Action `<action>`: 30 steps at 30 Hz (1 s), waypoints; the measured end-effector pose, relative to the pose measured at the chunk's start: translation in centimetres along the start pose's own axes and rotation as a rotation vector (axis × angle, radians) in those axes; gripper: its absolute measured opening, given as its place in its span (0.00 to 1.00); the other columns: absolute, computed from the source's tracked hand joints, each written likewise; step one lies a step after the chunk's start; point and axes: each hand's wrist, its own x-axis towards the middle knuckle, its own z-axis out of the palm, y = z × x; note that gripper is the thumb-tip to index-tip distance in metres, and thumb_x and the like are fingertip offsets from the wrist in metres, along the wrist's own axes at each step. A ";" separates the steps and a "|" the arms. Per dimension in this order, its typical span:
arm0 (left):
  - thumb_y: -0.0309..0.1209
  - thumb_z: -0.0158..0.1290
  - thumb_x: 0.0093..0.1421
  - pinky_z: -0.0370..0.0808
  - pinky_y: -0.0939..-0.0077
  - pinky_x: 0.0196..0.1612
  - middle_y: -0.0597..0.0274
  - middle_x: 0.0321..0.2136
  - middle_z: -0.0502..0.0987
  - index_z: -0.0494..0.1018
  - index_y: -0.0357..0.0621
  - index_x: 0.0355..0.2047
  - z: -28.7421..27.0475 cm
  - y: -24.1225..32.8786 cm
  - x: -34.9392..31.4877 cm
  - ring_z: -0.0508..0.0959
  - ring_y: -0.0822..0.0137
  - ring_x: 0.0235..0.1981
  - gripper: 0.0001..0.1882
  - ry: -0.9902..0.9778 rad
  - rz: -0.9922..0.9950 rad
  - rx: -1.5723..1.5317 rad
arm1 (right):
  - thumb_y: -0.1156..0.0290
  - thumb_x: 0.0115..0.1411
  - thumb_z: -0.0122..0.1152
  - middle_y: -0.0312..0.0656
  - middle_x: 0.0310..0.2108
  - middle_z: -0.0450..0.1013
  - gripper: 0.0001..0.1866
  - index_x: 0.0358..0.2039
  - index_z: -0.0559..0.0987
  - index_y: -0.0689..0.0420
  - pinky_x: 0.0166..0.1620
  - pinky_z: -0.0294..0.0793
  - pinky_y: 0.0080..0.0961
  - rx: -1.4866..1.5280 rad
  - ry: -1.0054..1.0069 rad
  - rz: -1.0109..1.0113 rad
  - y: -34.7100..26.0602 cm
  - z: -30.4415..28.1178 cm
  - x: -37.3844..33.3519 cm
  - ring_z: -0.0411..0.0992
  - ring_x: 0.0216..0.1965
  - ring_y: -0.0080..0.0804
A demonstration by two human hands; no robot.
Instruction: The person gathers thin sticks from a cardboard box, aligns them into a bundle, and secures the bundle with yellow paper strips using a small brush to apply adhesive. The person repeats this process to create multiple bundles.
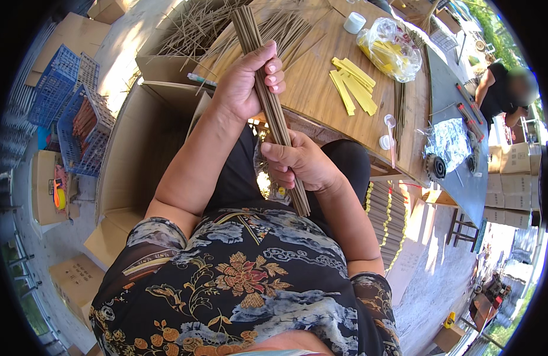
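Note:
A bundle of thin brown incense sticks (272,115) slants across the middle, its upper end over the table's near edge and its lower end by my lap. My left hand (250,80) is wrapped round the upper part. Lower down, my right hand (302,160) closes round the same bundle, thumb lying along it. Loose sticks (286,29) are spread on the wooden table (309,89) beyond my left hand. Yellow paper strips (356,86) lie on the table to the right, near a clear plastic bag (392,50) with more yellow strips inside.
An open cardboard box (137,142) stands left of my legs, with blue crates (84,127) past it. Banded stick bundles (385,219) lie low at right. A grey table (458,160) holds crumpled foil (449,142). Another person (493,89) is at far right.

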 end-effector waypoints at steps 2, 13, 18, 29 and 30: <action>0.37 0.50 0.57 0.60 0.86 0.17 0.73 0.13 0.61 0.61 0.49 0.20 0.0 -0.1 0.1 0.60 0.81 0.13 0.13 -0.012 -0.015 -0.020 | 0.69 0.55 0.55 0.30 0.10 0.58 0.13 0.19 0.63 0.55 0.12 0.59 0.15 0.011 -0.029 0.009 0.0 -0.3 0.0 0.57 0.08 0.17; 0.34 0.53 0.55 0.58 0.86 0.15 0.74 0.12 0.60 0.61 0.49 0.19 1.1 0.0 -0.2 0.59 0.81 0.12 0.13 0.214 0.104 0.168 | 0.69 0.51 0.61 0.35 0.17 0.66 0.12 0.28 0.67 0.60 0.19 0.68 0.16 -0.203 0.149 -0.064 0.5 -0.5 0.3 0.67 0.15 0.20; 0.33 0.54 0.54 0.59 0.85 0.16 0.73 0.12 0.62 0.63 0.48 0.20 0.8 -0.2 -0.1 0.60 0.80 0.12 0.11 0.178 0.114 0.155 | 0.69 0.52 0.59 0.35 0.16 0.67 0.12 0.29 0.67 0.60 0.18 0.68 0.18 -0.209 0.136 -0.025 0.4 -0.3 0.3 0.68 0.15 0.21; 0.35 0.52 0.55 0.58 0.86 0.15 0.73 0.12 0.62 0.64 0.47 0.21 -0.6 0.2 0.0 0.61 0.80 0.11 0.11 -0.196 0.000 -0.118 | 0.70 0.59 0.50 0.34 0.12 0.62 0.10 0.22 0.63 0.55 0.12 0.57 0.16 -0.045 0.055 0.007 0.5 0.4 -0.1 0.56 0.08 0.17; 0.34 0.52 0.55 0.58 0.86 0.15 0.73 0.12 0.62 0.63 0.47 0.21 -0.6 0.2 0.2 0.61 0.80 0.11 0.11 -0.190 0.006 -0.127 | 0.70 0.58 0.50 0.33 0.11 0.61 0.10 0.23 0.63 0.55 0.12 0.57 0.16 -0.016 0.043 0.010 0.5 0.4 0.0 0.56 0.08 0.17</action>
